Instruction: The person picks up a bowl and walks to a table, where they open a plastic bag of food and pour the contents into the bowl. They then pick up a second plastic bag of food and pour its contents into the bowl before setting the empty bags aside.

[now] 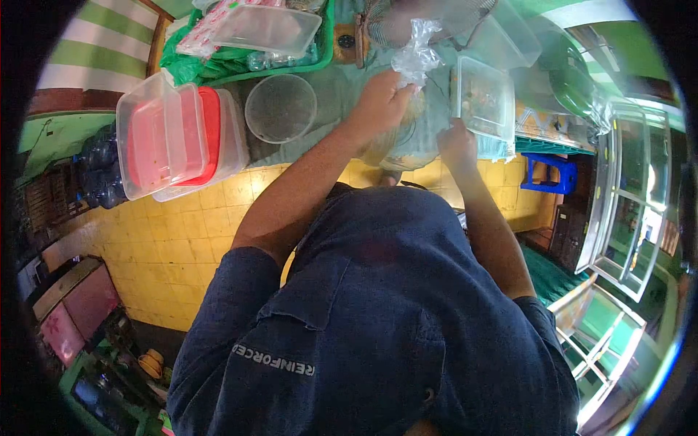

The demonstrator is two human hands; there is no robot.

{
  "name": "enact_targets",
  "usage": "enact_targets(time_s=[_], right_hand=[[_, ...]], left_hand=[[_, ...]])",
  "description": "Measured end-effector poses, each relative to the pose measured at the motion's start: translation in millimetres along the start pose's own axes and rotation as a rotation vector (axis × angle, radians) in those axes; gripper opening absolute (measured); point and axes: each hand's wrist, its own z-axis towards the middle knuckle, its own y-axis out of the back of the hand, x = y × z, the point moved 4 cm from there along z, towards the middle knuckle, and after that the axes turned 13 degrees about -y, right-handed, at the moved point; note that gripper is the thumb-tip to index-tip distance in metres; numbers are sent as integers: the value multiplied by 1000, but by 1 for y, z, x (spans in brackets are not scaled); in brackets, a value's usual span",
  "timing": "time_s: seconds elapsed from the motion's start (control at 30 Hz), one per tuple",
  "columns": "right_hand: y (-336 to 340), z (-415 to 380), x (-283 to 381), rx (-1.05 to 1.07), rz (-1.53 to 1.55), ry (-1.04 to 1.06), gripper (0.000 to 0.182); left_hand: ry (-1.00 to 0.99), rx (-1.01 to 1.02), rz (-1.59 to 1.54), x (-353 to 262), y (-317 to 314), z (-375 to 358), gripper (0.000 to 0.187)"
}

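Observation:
My left hand [379,103] is closed around the lower end of a crumpled clear plastic bag [420,52], which sticks up from the fist above the table. To its right, my right hand [458,149] is closed at the near left corner of a clear rectangular plastic container [484,98]. What its fingers hold, if anything, is hidden. Between the hands, the table's glossy clear cover [429,131] shows reflections. A round clear plastic tub [281,109] stands left of my left forearm.
Stacked clear and red plastic containers [167,138] stand at the table's left edge. Behind them, a green basket [329,43] holds bags and a clear lid [267,30]. A fan [378,22] is at the back. A blue stool [549,173] stands on the right.

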Motion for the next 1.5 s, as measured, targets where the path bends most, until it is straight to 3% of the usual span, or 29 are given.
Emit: enact_targets(time_s=[0.2,0.47,0.6,0.8,0.87,0.97,1.0,1.07,1.1,1.13,1.17,1.23,1.3,1.37,1.43,1.5], right_hand=[[4,2,13,57,-174,-76,33],[7,8,8,133,47,-103,34],[-5,22,-12,290,191,-95,34],[-17,22,-10,173,43,-73,34],[-14,21,-8,187,65,-62,35],[-15,20,-7,198,67,-78,37],[-17,20,-7,202,60,-87,38],[-19,21,-6,226,37,-75,44],[-20,24,-6,239,22,-65,47],[-34,32,-17,237,-34,80,49],[-60,47,-44,235,-91,228,52],[-49,47,-44,399,15,257,55],[0,29,-41,726,329,-2,58],[44,14,-37,800,550,-37,53],[79,8,-46,850,435,-89,37],[80,19,-89,490,-377,303,21]], left_hand=[[-8,46,16,-2,3,4,22],[-8,28,-20,16,-1,3,22],[31,27,-102,-7,7,10,21],[98,-26,-96,-29,26,25,26],[181,-59,-153,-53,39,36,28],[108,-87,-156,-58,50,46,29],[117,-140,-290,-64,51,49,28],[163,-139,-275,-76,57,52,28],[186,-144,-267,-78,60,51,28],[156,-173,-294,-72,62,48,18],[180,-180,-283,-77,64,47,21],[231,-203,-261,-92,68,44,28],[168,-193,-226,-85,73,38,28],[144,-201,-245,-84,75,34,28],[154,-218,-320,-89,74,32,29],[158,-210,-331,-88,75,30,29]])
